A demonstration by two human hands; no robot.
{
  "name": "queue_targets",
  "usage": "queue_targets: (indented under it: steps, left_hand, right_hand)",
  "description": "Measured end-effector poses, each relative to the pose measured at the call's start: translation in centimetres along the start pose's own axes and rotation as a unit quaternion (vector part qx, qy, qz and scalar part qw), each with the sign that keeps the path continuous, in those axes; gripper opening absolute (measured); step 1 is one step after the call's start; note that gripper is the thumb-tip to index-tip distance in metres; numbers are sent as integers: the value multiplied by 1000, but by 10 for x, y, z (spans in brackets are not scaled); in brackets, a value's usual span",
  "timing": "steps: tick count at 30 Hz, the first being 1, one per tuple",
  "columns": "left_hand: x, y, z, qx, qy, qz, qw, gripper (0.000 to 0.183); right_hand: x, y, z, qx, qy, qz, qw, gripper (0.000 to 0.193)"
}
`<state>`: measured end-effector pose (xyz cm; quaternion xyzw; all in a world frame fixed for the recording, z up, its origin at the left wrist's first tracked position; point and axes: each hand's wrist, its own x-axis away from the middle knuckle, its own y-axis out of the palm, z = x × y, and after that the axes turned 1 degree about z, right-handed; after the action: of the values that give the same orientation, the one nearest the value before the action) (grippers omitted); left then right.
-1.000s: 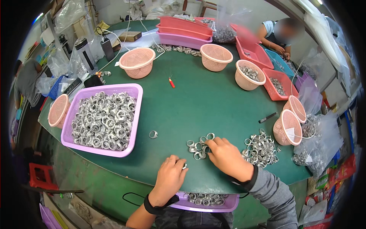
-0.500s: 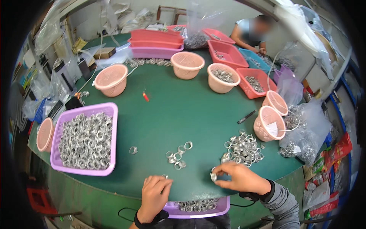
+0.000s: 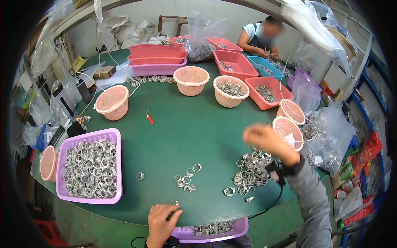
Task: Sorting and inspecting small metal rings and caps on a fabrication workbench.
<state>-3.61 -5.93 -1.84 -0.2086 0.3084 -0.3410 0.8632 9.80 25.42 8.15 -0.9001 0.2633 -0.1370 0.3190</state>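
My left hand [image 3: 162,220] rests by the table's near edge, thumb and fingers apart. At its fingertips a silver metal ring [image 3: 174,202] sits on the table, partly behind a finger. Raised and blurred, my right hand [image 3: 266,140] hangs above the far side of a heap of rings [image 3: 253,167]; whether its bent fingers hold anything is unclear. One loose ring [image 3: 229,191] and a small metal piece [image 3: 249,199] lie in front of the heap. Between my hands is a small cluster of rings [image 3: 187,180], with a single ring [image 3: 140,176] farther left.
A purple basket full of rings [image 3: 119,165] stands at left, another purple basket [image 3: 244,231] below the table edge. Peach baskets [image 3: 191,84], red trays [image 3: 235,66] and a blue tray [image 3: 258,62] line the far side. A red-orange tool [image 3: 149,119] lies mid-table. Another person [image 3: 258,39] works at the back right.
My right hand has let go of a ring, left in front of the heap, and moved up and away over the heap. The whole view has shifted slightly; my left hand stays by its ring.
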Motion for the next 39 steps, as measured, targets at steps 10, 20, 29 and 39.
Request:
queue_targets:
  steps: [10,20,29,39]
  left_hand:
    - [-2,6,-3,5,-24,3,1000,18]
    - [-1,3,3,-52,-49,-26,997,28]
    - [-2,11,-8,-93,-30,-89,991,32]
    - [1,3,-1,-24,-64,-90,994,27]
  right_hand:
    - [132,111,36,335,-154,-41,929,50]
    - [115,122,27,382,-181,-10,906,41]
    - [74,88,-8,336,-201,1,920,30]
    - [-8,149,-2,307,-157,-69,936,32]
